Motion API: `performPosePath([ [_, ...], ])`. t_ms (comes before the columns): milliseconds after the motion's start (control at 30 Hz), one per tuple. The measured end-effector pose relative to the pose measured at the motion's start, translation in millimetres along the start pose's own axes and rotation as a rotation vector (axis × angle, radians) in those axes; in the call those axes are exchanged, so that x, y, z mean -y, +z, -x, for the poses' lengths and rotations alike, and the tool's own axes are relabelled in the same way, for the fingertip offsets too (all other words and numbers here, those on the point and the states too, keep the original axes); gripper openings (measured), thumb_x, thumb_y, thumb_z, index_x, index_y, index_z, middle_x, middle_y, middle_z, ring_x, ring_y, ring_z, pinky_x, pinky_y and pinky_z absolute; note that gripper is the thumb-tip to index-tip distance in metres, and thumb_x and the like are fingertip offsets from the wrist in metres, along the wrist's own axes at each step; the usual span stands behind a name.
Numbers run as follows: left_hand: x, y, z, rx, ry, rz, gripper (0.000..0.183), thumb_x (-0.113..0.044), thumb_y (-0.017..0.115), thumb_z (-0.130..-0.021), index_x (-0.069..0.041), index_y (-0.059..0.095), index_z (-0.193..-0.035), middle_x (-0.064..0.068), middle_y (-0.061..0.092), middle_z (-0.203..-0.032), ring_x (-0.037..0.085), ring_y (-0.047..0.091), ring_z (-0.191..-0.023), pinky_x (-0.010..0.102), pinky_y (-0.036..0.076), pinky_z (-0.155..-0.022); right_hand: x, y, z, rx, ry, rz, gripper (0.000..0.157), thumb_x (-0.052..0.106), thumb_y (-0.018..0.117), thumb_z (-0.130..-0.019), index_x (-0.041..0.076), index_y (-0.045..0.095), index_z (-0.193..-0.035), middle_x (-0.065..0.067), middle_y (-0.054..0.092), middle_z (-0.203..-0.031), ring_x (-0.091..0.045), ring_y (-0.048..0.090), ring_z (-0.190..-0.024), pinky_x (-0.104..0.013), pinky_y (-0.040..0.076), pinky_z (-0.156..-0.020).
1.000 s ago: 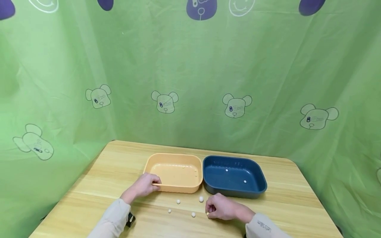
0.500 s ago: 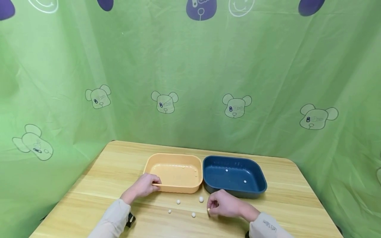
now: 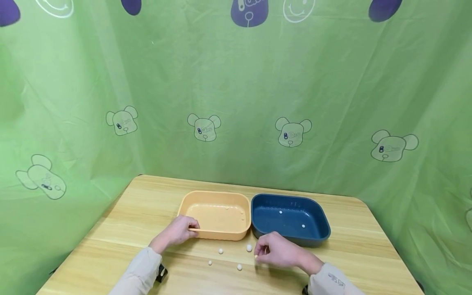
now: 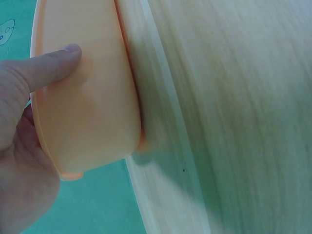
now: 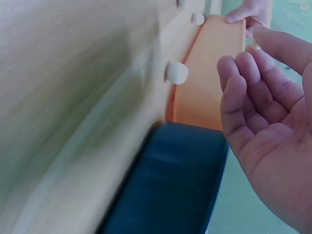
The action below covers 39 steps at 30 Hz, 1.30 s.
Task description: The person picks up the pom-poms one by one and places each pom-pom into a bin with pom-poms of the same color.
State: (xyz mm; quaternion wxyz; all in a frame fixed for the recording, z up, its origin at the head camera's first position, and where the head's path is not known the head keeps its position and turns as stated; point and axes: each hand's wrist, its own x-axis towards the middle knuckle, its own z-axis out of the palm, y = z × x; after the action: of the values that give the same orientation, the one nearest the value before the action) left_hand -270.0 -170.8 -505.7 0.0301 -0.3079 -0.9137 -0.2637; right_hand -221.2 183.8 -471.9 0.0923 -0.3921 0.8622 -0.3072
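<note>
Blue tray [image 3: 287,221] — two balls [image 3: 303,226] inside

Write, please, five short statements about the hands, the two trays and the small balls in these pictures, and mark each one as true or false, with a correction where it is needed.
1. The left hand grips the orange tray. True.
2. In the head view, the blue tray is to the left of the orange tray. False: it is to the right.
3. The right hand pinches a small pale bead. True.
4. Nothing lies inside the blue tray. False: two small white beads lie in it.
5. Four white balls lie on the wooden table in front of the trays. True.
</note>
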Motion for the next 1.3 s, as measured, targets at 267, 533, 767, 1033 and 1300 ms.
performPosePath([
  [267,0.7,0.3,0.5,0.0,0.003,0.001,0.01,-0.011,0.076,-0.078,-0.017,0.068,-0.078,-0.014,0.062,-0.075,0.001,0.052,-0.067,0.026,0.046,-0.065,5,-11.9,-4,-0.042,-0.017,-0.054,0.006,0.012,0.073,-0.081,0.017,0.068,-0.08,0.015,0.058,-0.073,0.0,0.054,-0.067,-0.021,0.048,-0.06],
  [533,0.6,0.6,-0.1,-0.003,0.002,-0.004,0.009,-0.012,0.076,-0.078,-0.016,0.068,-0.077,-0.014,0.062,-0.075,0.001,0.052,-0.067,0.025,0.047,-0.065,7,-23.1,-14,-0.08,0.025,-0.085,0.006,0.012,0.073,-0.082,0.016,0.069,-0.081,0.012,0.059,-0.074,-0.003,0.054,-0.068,-0.023,0.049,-0.061],
  [767,2.1,1.3,0.5,-0.003,0.007,0.002,0.009,-0.011,0.076,-0.078,-0.016,0.068,-0.077,-0.014,0.062,-0.075,0.002,0.053,-0.068,0.026,0.047,-0.066,15,-33.5,-23,-0.104,0.075,-0.127,0.006,0.015,0.073,-0.083,0.01,0.069,-0.086,0.007,0.061,-0.077,-0.006,0.055,-0.07,-0.023,0.048,-0.064],
  [1033,1.0,0.7,-0.3,-0.004,0.0,-0.01,0.01,-0.012,0.076,-0.078,-0.018,0.068,-0.077,-0.014,0.062,-0.075,0.002,0.053,-0.068,0.026,0.047,-0.066,14,-39.8,-36,-0.115,0.088,-0.126,0.005,0.017,0.072,-0.084,0.012,0.07,-0.086,0.009,0.062,-0.077,-0.007,0.055,-0.071,-0.024,0.048,-0.065],
  [1300,-0.7,-0.5,-0.1,0.0,-0.003,-0.008,0.01,-0.011,0.076,-0.078,-0.018,0.068,-0.078,-0.014,0.062,-0.075,0.002,0.054,-0.068,0.026,0.047,-0.066,12,-42.8,-47,-0.129,0.134,-0.149,0.008,0.018,0.071,-0.085,0.011,0.07,-0.085,0.007,0.064,-0.075,-0.009,0.056,-0.069,-0.024,0.048,-0.063],
])
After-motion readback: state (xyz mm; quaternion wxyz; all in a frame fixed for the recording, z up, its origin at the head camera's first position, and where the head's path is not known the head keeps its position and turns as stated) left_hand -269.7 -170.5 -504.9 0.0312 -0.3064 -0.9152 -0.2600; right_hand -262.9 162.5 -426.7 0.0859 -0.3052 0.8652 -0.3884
